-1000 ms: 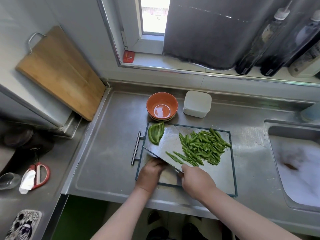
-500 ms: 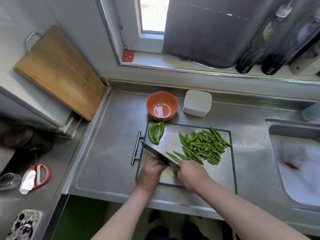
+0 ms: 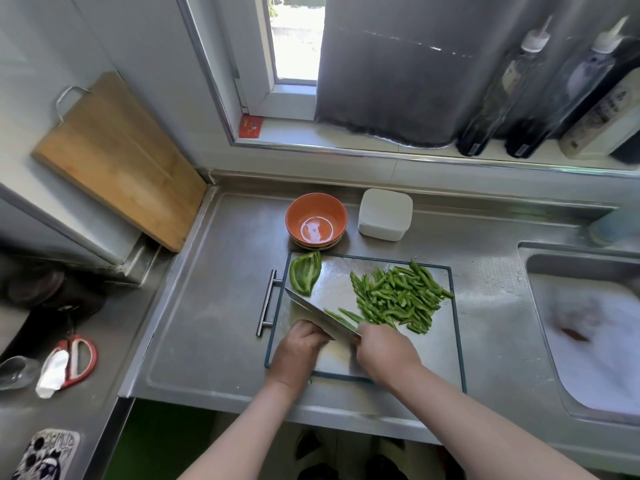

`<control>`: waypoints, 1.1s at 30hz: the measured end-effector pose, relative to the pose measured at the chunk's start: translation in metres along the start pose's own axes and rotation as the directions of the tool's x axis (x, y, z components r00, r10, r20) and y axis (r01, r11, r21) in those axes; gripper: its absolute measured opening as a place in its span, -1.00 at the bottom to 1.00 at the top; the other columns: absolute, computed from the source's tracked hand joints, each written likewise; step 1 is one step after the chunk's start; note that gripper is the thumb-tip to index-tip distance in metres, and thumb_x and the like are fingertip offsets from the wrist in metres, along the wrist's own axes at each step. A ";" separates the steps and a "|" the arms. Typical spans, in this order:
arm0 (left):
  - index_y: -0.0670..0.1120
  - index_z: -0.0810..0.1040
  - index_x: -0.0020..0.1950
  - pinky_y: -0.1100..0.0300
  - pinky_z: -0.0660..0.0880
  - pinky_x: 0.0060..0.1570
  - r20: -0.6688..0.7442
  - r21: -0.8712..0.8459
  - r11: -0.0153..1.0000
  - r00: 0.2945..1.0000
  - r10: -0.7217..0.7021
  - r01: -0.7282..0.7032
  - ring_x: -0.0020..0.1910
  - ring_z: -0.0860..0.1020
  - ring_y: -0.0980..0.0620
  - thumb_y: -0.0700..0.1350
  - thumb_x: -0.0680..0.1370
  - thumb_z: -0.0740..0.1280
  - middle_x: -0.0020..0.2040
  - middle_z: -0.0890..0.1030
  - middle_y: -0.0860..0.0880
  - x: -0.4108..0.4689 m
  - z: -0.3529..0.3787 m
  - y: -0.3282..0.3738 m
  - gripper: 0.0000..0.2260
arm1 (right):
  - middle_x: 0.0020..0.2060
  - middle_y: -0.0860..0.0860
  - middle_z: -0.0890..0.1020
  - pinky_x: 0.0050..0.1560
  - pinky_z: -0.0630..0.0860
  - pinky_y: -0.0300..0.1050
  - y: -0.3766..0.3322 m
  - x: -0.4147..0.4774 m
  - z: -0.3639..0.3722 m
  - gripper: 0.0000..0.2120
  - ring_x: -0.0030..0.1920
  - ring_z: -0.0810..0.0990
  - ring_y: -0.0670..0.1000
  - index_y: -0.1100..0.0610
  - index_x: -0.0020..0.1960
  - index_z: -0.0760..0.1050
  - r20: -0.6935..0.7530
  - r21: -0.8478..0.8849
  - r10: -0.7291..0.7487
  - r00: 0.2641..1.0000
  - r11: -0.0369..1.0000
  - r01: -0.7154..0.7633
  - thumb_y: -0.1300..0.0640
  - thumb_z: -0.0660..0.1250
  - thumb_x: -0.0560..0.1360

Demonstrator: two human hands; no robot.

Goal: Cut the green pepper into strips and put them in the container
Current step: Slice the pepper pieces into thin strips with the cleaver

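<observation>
Your right hand [image 3: 388,355] grips the handle of a broad steel-bladed knife [image 3: 318,315], fingers wrapped round it. The blade slants toward the far left across the near-left part of the rectangular steel cutting board with a dark rim [image 3: 440,355]. Your left hand [image 3: 299,351] rests on the board just beside the knife, knuckles against the flat of the blade and fingers curled under; the hand hides what lies beneath, so you cannot tell whether they hold any pepper. A heap of cut green pepper strips [image 3: 398,299] lies on the far-right part of the board, a few strips touching the blade's right side. One uncut curved green pepper piece [image 3: 305,277] lies at the board's far-left corner. Beyond the board, on the stainless-steel table [image 3: 207,323], stand a stack of orange bowls [image 3: 298,213] and, just to its right, a white square lidded plastic container [image 3: 385,214], apart from the strips.
</observation>
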State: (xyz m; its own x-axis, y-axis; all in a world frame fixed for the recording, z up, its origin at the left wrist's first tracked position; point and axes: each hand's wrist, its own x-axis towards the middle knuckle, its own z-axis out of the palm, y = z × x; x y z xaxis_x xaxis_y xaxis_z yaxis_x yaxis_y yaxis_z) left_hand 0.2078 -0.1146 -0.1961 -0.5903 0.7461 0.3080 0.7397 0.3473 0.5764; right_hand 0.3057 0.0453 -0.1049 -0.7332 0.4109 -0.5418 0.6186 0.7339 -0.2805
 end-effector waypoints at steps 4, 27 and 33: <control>-0.07 0.71 -0.12 0.23 0.53 -0.18 0.081 0.013 0.996 0.993 0.083 -0.084 -0.04 0.52 0.06 -0.12 0.48 0.33 -0.12 0.63 -0.01 0.004 0.004 0.011 -0.84 | -0.10 0.09 0.59 -0.19 0.42 -0.04 -0.005 0.001 0.001 -0.89 -0.08 0.58 0.20 0.06 -0.01 0.38 -0.045 -0.009 0.002 0.999 1.000 -0.003 0.21 0.11 0.54; -0.04 0.72 -0.07 0.17 0.58 -0.23 0.057 0.102 0.994 0.997 0.043 -0.049 -0.05 0.56 -0.01 -0.26 0.33 0.59 -0.09 0.67 -0.04 0.004 0.012 0.013 -0.77 | -0.23 0.04 0.45 -0.43 0.15 -0.06 0.016 -0.040 0.005 -0.94 -0.24 0.42 0.15 0.08 -0.05 0.33 -0.076 0.006 -0.051 0.996 0.999 0.052 0.15 0.12 0.60; -0.06 0.73 -0.07 0.20 0.56 -0.20 -0.004 0.060 0.997 0.999 0.048 -0.047 -0.06 0.57 0.02 -0.30 0.30 0.62 -0.10 0.67 -0.03 0.004 0.012 0.013 -0.72 | -0.23 0.03 0.45 -0.42 0.17 -0.07 0.019 -0.041 0.003 -0.93 -0.24 0.43 0.12 0.10 -0.05 0.35 -0.045 0.012 -0.029 0.999 0.999 0.030 0.20 0.11 0.57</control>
State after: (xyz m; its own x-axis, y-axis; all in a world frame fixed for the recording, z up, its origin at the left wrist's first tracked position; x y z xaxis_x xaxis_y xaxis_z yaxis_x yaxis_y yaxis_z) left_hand 0.2191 -0.1001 -0.1964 -0.5558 0.7594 0.3383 0.7847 0.3449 0.5150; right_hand 0.3484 0.0406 -0.0902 -0.7627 0.4131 -0.4976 0.5999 0.7394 -0.3056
